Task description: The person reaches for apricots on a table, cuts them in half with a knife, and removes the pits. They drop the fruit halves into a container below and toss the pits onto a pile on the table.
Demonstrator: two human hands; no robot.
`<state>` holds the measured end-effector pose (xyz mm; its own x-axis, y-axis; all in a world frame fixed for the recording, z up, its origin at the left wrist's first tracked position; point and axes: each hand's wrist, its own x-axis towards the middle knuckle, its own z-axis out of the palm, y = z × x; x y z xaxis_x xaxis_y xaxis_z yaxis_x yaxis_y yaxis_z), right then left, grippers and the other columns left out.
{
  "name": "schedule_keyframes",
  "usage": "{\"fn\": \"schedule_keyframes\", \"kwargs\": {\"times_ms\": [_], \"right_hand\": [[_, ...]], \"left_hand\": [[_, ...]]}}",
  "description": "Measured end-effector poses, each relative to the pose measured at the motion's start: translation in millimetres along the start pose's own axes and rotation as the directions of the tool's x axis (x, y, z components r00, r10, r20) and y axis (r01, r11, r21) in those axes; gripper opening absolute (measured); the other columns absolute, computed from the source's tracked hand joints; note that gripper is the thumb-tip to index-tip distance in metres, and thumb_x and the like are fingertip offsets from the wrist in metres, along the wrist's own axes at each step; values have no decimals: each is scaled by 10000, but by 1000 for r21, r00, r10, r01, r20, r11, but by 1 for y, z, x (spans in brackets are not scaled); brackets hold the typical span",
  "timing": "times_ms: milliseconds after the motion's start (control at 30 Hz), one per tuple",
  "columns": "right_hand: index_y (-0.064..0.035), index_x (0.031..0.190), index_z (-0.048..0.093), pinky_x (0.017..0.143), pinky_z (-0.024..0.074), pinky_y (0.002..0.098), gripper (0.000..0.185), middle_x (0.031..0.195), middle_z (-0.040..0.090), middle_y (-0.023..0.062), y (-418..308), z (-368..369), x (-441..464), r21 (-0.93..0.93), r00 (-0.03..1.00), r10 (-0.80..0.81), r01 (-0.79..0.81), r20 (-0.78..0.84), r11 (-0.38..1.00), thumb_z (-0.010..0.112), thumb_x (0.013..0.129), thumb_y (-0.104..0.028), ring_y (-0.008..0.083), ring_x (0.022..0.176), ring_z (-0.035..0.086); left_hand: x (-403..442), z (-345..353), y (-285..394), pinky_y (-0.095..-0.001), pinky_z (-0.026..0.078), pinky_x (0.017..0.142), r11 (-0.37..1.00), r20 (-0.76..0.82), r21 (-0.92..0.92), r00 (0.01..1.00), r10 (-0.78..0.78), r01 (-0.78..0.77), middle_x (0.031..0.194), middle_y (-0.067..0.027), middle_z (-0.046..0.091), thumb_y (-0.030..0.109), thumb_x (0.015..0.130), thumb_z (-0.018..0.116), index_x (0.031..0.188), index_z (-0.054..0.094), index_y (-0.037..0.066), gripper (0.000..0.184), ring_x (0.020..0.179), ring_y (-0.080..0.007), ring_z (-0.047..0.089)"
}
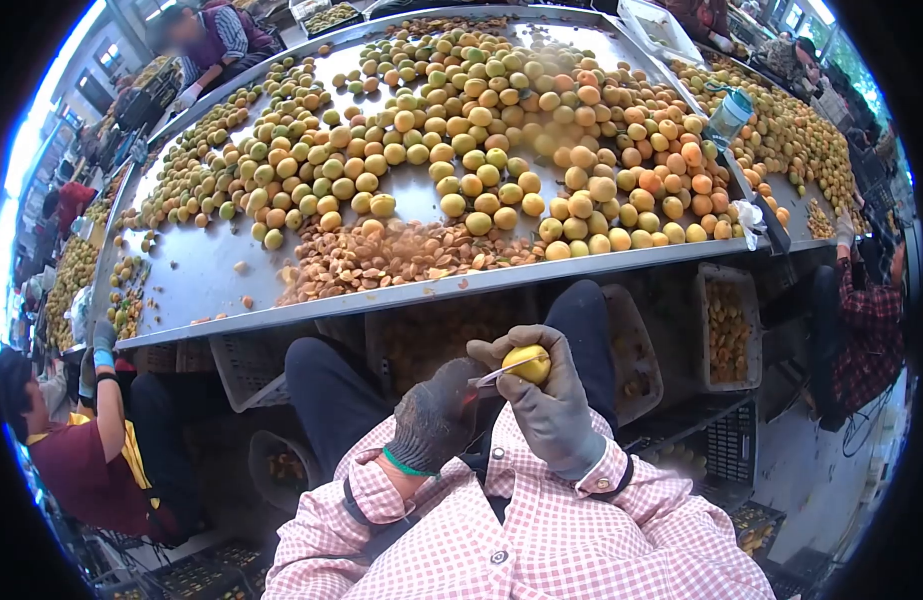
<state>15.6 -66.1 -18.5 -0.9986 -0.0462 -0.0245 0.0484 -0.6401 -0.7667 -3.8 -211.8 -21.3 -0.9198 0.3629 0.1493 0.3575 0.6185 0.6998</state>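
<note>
My right hand [555, 405], in a grey glove, pinches a yellow apricot [528, 364] between thumb and fingers above my lap. My left hand [437, 415], in a dark knitted glove with a green cuff, is closed on a small knife [493, 377]. The blade reaches across to the apricot and touches its side. How deep the edge sits in the fruit I cannot tell. Beyond my hands, a heap of brown apricot pits [382, 262] lies along the near edge of the metal table [197, 285], in front of many whole apricots [462, 130].
Below the table edge stand a crate of apricot pieces [730, 330], a white basket [244, 370] and a bucket [282, 470]. A blue-lidded jar [729, 118] rests by the table's right divider. Co-workers sit at left [92, 455] and right [867, 320].
</note>
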Motion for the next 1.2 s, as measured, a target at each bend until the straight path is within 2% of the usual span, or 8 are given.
{"fn": "schedule_keyframes", "kwargs": {"times_ms": [67, 400, 500, 600, 767, 900, 967, 1200], "right_hand": [[-73, 1206, 374, 866, 484, 251, 366, 1211, 544, 150, 2, 2, 2, -41, 998, -51, 50, -36, 998, 575, 905, -19, 158, 1096, 547], [-38, 1172, 398, 881, 491, 271, 358, 1123, 596, 135, 5, -3, 11, -321, 963, -112, 28, -247, 947, 618, 893, -84, 175, 1031, 584], [-43, 1169, 416, 878, 494, 274, 341, 1101, 603, 124, 7, -5, 14, -142, 955, -76, 37, -287, 989, 611, 889, -53, 170, 1008, 595], [-45, 1174, 431, 893, 492, 278, 334, 1100, 600, 116, 7, -11, 14, -117, 975, -95, 73, -202, 990, 599, 886, -21, 166, 1005, 598], [-52, 1186, 436, 929, 475, 276, 360, 1153, 573, 123, -2, -8, 9, -34, 993, -22, 18, -113, 999, 613, 877, -8, 160, 1082, 559], [-54, 1185, 436, 943, 466, 277, 376, 1201, 542, 131, -6, -7, 1, -38, 998, -6, 3, -61, 999, 632, 867, -10, 167, 1137, 533], [-54, 1184, 436, 945, 466, 278, 376, 1207, 538, 131, -4, -8, -2, -31, 999, 5, -7, -55, 999, 632, 867, -10, 172, 1152, 528], [-51, 1177, 440, 961, 448, 272, 382, 1227, 540, 131, 2, -2, -4, -132, 993, -36, 22, -110, 991, 657, 863, -61, 189, 1182, 520]], "left_hand": [[5, 0, 5, -453, 509, 610, 995, 58, 22, 993, -103, 102, 890, -159, 641, 173, 838, 585, 1032, 571, 112, 205, 758, -373, 641], [23, 27, -19, -469, 501, 645, 997, -74, 47, 996, -52, 56, 828, -178, 647, 140, 793, 644, 1028, 569, 119, 247, 799, -379, 640], [23, 20, -11, -465, 509, 658, 995, 6, 84, 998, -63, 62, 854, -173, 650, 128, 788, 650, 1096, 550, 125, 324, 811, -380, 642], [21, 16, -7, -450, 513, 635, 998, 101, 44, 994, -45, 41, 938, -164, 636, 272, 797, 684, 1074, 545, 104, 352, 787, -376, 647], [15, 21, -14, -441, 517, 693, 889, 175, -457, 981, 82, 7, 975, -205, 641, 335, 841, 661, 1130, 475, 88, 423, 852, -417, 632], [17, 6, -11, -457, 514, 669, 936, 222, -347, 975, 16, 63, 915, -199, 655, 335, 842, 656, 1110, 484, 71, 413, 822, -403, 640], [17, 2, -13, -466, 508, 632, 993, 262, -116, 965, 29, 1, 830, -180, 661, 324, 836, 655, 1098, 496, 87, 387, 779, -389, 646], [10, 10, -7, -467, 498, 598, 1000, 125, -19, 992, -6, 8, 791, -171, 657, 290, 833, 637, 1084, 506, 107, 337, 744, -382, 643]]}}
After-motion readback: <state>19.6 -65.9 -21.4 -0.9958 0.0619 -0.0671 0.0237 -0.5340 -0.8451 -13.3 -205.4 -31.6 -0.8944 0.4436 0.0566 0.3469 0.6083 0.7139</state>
